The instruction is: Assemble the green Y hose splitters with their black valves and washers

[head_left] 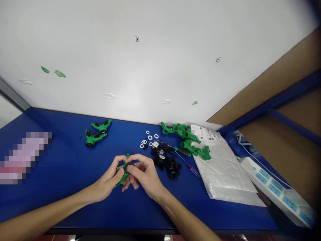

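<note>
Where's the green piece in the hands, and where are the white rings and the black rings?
Green piece (120,179): head view, on its lower arm.
White rings (148,137): head view, on one ring's rim.
Black rings (170,164): head view, on the pile's middle.

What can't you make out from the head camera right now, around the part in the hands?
- Head view: the left hand and right hand cover most of the green plastic fitting, so how the black ring sits on it is hidden.
- Head view: the pixelated object at far left is blurred beyond recognition.
- Head view: the label is too small to read.
</note>
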The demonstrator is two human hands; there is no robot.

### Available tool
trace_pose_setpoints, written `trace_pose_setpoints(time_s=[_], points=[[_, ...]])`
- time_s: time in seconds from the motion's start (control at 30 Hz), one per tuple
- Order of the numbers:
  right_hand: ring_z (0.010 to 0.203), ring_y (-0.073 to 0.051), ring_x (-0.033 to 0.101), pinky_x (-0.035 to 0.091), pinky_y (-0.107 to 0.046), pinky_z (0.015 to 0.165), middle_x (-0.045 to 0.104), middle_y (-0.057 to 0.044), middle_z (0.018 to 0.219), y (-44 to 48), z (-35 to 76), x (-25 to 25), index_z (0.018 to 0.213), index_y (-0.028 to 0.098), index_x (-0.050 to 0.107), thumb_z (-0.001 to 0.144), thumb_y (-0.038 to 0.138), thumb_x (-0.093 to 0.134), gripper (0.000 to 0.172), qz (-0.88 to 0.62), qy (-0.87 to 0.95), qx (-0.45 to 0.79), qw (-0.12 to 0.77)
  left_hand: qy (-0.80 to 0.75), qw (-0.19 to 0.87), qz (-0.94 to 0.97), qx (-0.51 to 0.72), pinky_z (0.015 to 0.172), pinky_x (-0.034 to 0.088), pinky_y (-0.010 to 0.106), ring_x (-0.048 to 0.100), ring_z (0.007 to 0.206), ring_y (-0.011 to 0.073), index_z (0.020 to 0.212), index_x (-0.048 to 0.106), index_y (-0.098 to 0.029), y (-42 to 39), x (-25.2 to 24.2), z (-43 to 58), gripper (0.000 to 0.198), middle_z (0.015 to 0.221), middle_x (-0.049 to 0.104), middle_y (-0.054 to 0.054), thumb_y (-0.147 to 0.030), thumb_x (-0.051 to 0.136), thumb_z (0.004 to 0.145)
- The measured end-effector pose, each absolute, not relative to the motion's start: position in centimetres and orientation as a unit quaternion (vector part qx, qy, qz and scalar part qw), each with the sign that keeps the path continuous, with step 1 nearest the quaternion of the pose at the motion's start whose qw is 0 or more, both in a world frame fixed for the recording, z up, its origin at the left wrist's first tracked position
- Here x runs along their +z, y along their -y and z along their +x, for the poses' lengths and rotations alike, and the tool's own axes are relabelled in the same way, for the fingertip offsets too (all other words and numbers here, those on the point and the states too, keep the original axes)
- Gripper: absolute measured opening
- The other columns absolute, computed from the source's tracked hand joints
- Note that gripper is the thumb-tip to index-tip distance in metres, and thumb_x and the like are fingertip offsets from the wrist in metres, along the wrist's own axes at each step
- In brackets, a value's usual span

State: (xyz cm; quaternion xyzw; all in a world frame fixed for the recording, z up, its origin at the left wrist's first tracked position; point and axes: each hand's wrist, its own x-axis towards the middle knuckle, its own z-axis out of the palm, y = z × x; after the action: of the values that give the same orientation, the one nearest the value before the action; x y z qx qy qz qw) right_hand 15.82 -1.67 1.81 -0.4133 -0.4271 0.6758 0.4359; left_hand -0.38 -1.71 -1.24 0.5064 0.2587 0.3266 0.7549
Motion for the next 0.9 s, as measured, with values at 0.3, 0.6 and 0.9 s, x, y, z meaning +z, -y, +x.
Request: trace_pose_setpoints(time_s=[0.3, 0.6, 0.9], points=[[0.031, -0.006, 0.047, 0.038, -0.016, 0.033, 0.058, 0.006, 0.044, 1.1, 16.6, 2.7, 0.091, 0.014, 0.068, 0.071, 0.025, 0.066, 0.022, -0.412, 0.436, 0.686, 0.411, -0.255, 0.732, 0.525, 0.351, 0.06, 0.04, 0.029, 0.051, 0.065, 0.0131, 0.116, 0.036, -0.026, 1.2, -1.7, -0.4, 0.028, 0.076, 0.058, -0.002, -0.048, 0.039, 0.099], [0.027, -0.002, 0.037, 0.03, -0.013, 0.029, 0.055, 0.008, 0.04, 1.0, 16.9, 2.7, 0.081, 0.013, 0.067, 0.07, 0.021, 0.069, 0.014, -0.422, 0.456, 0.677, 0.395, -0.25, 0.702, 0.582, 0.327, 0.063, 0.041, 0.03, 0.045, 0.067, 0.0127, 0.118, 0.035, -0.026, 1.3, -2.3, -0.8, 0.025, 0.08, 0.052, -0.001, -0.044, 0.034, 0.1], [0.028, -0.002, 0.035, 0.027, -0.012, 0.03, 0.052, 0.011, 0.038, 0.9, 16.8, 2.7, 0.073, 0.017, 0.055, 0.071, 0.024, 0.072, 0.018, -0.406, 0.44, 0.696, 0.396, -0.274, 0.689, 0.589, 0.32, 0.062, 0.04, 0.031, 0.042, 0.065, 0.013, 0.117, 0.034, -0.025, 1.4, -1.7, -0.7, 0.029, 0.077, 0.047, -0.002, -0.048, 0.034, 0.099]])
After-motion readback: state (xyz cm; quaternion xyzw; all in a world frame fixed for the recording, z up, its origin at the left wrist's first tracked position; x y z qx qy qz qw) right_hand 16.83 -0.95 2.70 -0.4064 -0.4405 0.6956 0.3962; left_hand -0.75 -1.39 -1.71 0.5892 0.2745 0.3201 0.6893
